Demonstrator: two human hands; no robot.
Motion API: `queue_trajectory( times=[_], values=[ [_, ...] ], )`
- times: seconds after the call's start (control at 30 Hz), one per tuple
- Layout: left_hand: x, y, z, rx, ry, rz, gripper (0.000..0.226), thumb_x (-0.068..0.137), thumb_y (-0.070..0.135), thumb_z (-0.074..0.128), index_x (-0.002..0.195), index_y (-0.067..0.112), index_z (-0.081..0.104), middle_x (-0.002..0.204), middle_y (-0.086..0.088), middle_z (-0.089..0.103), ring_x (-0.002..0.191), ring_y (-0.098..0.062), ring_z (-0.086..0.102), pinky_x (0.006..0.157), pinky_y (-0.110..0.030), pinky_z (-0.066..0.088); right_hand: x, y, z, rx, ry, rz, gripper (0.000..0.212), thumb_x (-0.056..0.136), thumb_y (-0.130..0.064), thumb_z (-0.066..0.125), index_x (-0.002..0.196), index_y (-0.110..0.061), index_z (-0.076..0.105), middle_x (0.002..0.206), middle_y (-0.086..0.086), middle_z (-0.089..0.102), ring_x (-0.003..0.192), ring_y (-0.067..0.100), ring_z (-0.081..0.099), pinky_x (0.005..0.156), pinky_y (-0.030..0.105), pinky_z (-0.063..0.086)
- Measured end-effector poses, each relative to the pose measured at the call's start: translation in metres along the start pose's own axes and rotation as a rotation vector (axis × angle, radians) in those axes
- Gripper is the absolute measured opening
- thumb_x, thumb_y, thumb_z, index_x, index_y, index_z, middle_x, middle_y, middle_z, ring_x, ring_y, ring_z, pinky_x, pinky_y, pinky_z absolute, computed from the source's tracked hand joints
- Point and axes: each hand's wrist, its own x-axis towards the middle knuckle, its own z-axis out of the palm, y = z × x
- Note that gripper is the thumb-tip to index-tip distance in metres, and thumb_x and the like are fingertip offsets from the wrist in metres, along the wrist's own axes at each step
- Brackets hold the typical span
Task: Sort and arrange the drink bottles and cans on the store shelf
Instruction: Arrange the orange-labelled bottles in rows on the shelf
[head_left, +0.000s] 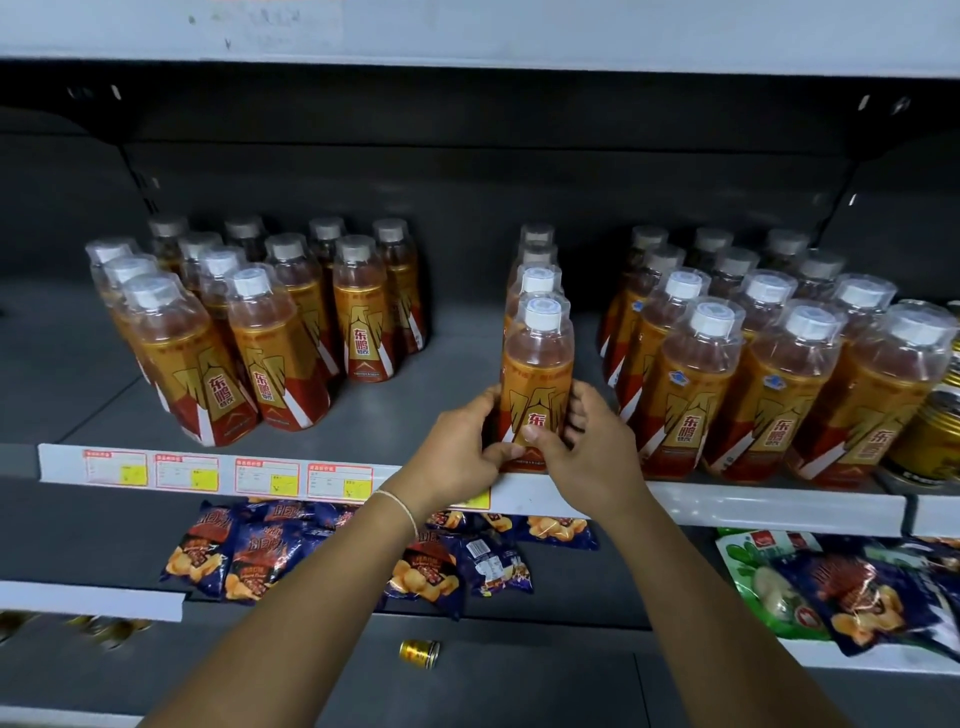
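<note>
Grey store shelf (441, 395), white price rail (727, 506) in front. Your left hand (462, 447) and right hand (592, 447) both wrap the front bottle (537, 374) of the middle row (536, 249) at the shelf's edge; it stands upright, cap (542, 314) up, label facing you. Snack bags (249, 556) lie below.

1 wide-angle view, worn on the person's head, faces the middle shelf (415, 415) squarely and tips slightly down, near enough that both forearms (322, 587) enter from the bottom edge; the upper shelf (519, 31) crosses the top, the lower shelf (597, 582) the bottom.
</note>
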Motion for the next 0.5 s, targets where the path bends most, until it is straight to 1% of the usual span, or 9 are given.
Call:
queue_trajectory(
  times=[0.1, 0.17, 0.2, 0.23, 0.3, 0.37, 0.4, 0.47, 0.5],
  values=[
    [0.003, -0.001, -0.008, 0.045, -0.058, 0.010, 0.064, 0.086, 0.015, 0.071, 0.142, 0.023, 0.041, 0.131, 0.008, 0.059, 0.118, -0.008, 0.054, 0.096, -0.011, 0.038, -0.002, 0.001, 0.001, -0.028, 0.020, 0.002, 0.061, 0.084, -0.029, 0.076, 0.138, -0.022, 0.047, 0.121, -0.009, 0.061, 0.110, 0.005, 0.058, 0.098, 0.025, 0.047],
    [0.006, -0.005, -0.017, 0.042, -0.100, 0.020, 0.069, 0.083, -0.002, 0.062, 0.145, 0.017, 0.040, 0.140, 0.001, 0.053, 0.129, -0.013, 0.048, 0.108, -0.024, 0.038, -0.005, 0.001, 0.003, -0.070, 0.064, 0.011, 0.062, 0.084, -0.036, 0.076, 0.138, -0.023, 0.048, 0.125, -0.004, 0.061, 0.109, 0.008, 0.058, 0.096, 0.029, 0.050],
    [0.009, -0.006, -0.020, -0.017, -0.088, 0.009, 0.072, 0.080, -0.011, 0.054, 0.146, 0.012, 0.039, 0.144, -0.003, 0.050, 0.133, -0.015, 0.044, 0.112, -0.030, 0.035, -0.006, 0.002, 0.003, -0.106, 0.098, 0.016, 0.063, 0.083, -0.041, 0.075, 0.138, -0.023, 0.050, 0.124, -0.002, 0.061, 0.105, 0.009, 0.059, 0.091, 0.029, 0.051],
    [0.011, -0.007, -0.021, -0.106, -0.044, -0.019, 0.073, 0.078, -0.017, 0.047, 0.146, 0.008, 0.039, 0.145, -0.006, 0.047, 0.135, -0.017, 0.042, 0.114, -0.034, 0.034, -0.008, 0.003, 0.004, -0.149, 0.128, 0.020, 0.064, 0.082, -0.046, 0.075, 0.137, -0.023, 0.051, 0.122, -0.002, 0.061, 0.100, 0.009, 0.059, 0.086, 0.028, 0.050],
    [0.022, -0.008, -0.019, -0.272, 0.105, -0.082, 0.066, 0.080, -0.021, 0.040, 0.142, 0.003, 0.043, 0.144, -0.010, 0.048, 0.135, -0.019, 0.044, 0.114, -0.037, 0.034, -0.012, 0.004, 0.005, -0.205, 0.151, 0.031, 0.067, 0.079, -0.054, 0.073, 0.135, -0.024, 0.054, 0.119, -0.003, 0.062, 0.092, 0.008, 0.059, 0.077, 0.022, 0.046],
    [0.037, -0.009, -0.015, -0.400, 0.202, -0.130, 0.055, 0.088, -0.015, 0.041, 0.140, 0.003, 0.045, 0.141, -0.010, 0.051, 0.132, -0.020, 0.047, 0.114, -0.038, 0.034, -0.014, 0.003, 0.006, -0.230, 0.144, 0.040, 0.070, 0.075, -0.059, 0.074, 0.134, -0.024, 0.055, 0.117, -0.005, 0.061, 0.090, 0.007, 0.059, 0.070, 0.015, 0.042],
    [0.045, -0.011, -0.013, -0.464, 0.220, -0.154, 0.049, 0.093, -0.008, 0.043, 0.140, 0.005, 0.046, 0.141, -0.009, 0.051, 0.132, -0.019, 0.047, 0.114, -0.038, 0.033, -0.014, 0.003, 0.006, -0.244, 0.144, 0.036, 0.071, 0.074, -0.060, 0.074, 0.133, -0.024, 0.056, 0.116, -0.005, 0.061, 0.091, 0.008, 0.059, 0.070, 0.014, 0.042],
    [0.065, -0.015, -0.008, -0.575, 0.232, -0.201, 0.041, 0.101, 0.014, 0.045, 0.141, 0.009, 0.045, 0.143, -0.007, 0.049, 0.133, -0.019, 0.045, 0.116, -0.041, 0.031, -0.015, 0.002, 0.007, -0.269, 0.146, 0.023, 0.070, 0.073, -0.062, 0.074, 0.129, -0.023, 0.058, 0.114, -0.003, 0.061, 0.093, 0.011, 0.060, 0.074, 0.018, 0.044],
    [0.076, -0.017, -0.006, -0.607, 0.234, -0.219, 0.042, 0.102, 0.025, 0.044, 0.141, 0.009, 0.044, 0.145, -0.007, 0.048, 0.135, -0.020, 0.043, 0.116, -0.043, 0.030, -0.016, 0.001, 0.008, -0.280, 0.145, 0.022, 0.070, 0.073, -0.063, 0.073, 0.128, -0.022, 0.059, 0.114, -0.002, 0.061, 0.093, 0.012, 0.060, 0.074, 0.017, 0.044]
  ],
)
